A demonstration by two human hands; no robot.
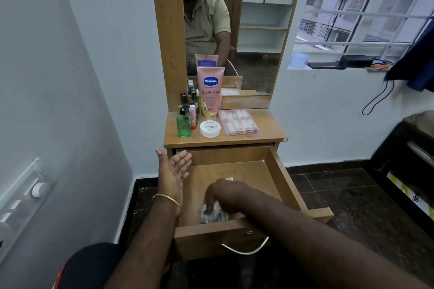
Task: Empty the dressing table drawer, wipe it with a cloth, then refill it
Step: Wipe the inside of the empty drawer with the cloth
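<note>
The wooden drawer (277,171) of the dressing table is pulled out wide toward me. My right hand (223,196) is inside it, pressed down on a pale cloth (212,217) near the front wall; the hand is blurred. My left hand (175,169) hovers over the drawer's left edge, palm up, fingers spread, holding nothing. On the table top (270,132) stand a pink Vaseline tube (210,91), a white nail polish remover tub (210,128), a green bottle (184,125), several small dark bottles (187,98) and a clear pink box (238,122).
A mirror (256,30) rises behind the table top. A white wall with a switch panel (25,197) lies to the left. A window sill (328,65) with clutter is at the right, and dark furniture (408,171) at the far right. The floor is dark tile.
</note>
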